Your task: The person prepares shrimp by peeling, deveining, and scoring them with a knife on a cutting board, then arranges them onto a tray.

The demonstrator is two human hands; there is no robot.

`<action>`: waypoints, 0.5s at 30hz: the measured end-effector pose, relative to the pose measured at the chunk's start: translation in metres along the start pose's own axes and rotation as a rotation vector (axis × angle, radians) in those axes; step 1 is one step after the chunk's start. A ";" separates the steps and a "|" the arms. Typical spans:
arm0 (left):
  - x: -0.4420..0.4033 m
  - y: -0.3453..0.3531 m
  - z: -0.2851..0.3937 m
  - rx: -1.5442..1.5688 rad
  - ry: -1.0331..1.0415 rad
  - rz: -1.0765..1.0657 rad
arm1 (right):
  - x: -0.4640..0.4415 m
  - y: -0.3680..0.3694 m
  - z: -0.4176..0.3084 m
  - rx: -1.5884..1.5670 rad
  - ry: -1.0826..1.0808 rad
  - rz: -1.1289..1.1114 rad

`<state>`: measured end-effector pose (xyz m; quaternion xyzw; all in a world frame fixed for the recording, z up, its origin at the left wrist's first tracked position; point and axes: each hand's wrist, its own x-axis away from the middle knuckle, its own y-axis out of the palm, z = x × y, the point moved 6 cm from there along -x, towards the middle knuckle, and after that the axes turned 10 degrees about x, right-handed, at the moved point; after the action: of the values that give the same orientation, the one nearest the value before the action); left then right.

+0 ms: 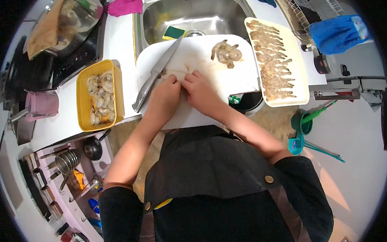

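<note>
My left hand [167, 94] and my right hand [199, 91] meet over the front half of a white cutting board [199, 46]. Their fingers are closed together, and whatever they hold is hidden or too small to make out. Just left of my left hand lies a large knife [159, 67], its blade angled toward the sink. Small dark scraps [163, 73] sit beside it. At the board's back right rests a small pile of shrimp [227, 53].
A yellow tub [79, 101] holds peeled shrimp on the left. On the right, a pale tray [301, 89] carries rows of shrimp shells or unpeeled shrimp. Behind the board is a steel sink [190, 14] with a green-yellow sponge [173, 33]. A dark bin [249, 103] stands below the board's right edge.
</note>
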<state>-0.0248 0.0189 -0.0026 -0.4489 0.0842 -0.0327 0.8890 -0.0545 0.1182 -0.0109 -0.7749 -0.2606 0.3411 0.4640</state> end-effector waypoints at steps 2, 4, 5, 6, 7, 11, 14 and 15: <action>-0.001 -0.002 -0.005 0.043 0.055 -0.030 | -0.001 -0.001 -0.001 0.023 -0.042 0.040; -0.002 -0.013 -0.005 0.121 0.091 -0.045 | -0.003 -0.004 0.002 0.017 -0.054 0.040; -0.001 -0.019 -0.004 0.179 0.097 -0.045 | -0.003 -0.005 0.006 -0.003 -0.046 0.018; 0.000 -0.024 -0.003 0.239 0.100 -0.048 | -0.006 -0.008 0.007 -0.024 -0.037 -0.008; 0.001 -0.027 -0.008 0.266 -0.006 0.021 | -0.007 -0.011 0.005 -0.054 -0.020 0.033; 0.001 -0.024 -0.020 0.237 -0.127 -0.017 | -0.006 -0.006 0.002 -0.139 0.029 0.119; -0.003 -0.026 -0.021 0.223 -0.136 -0.037 | -0.012 0.001 -0.004 -0.148 0.019 0.126; -0.003 -0.026 -0.021 0.233 -0.134 -0.040 | -0.013 0.001 -0.006 -0.143 0.018 0.124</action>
<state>-0.0314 -0.0124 0.0066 -0.3452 0.0110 -0.0299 0.9380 -0.0582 0.1050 -0.0062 -0.8236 -0.2318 0.3428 0.3877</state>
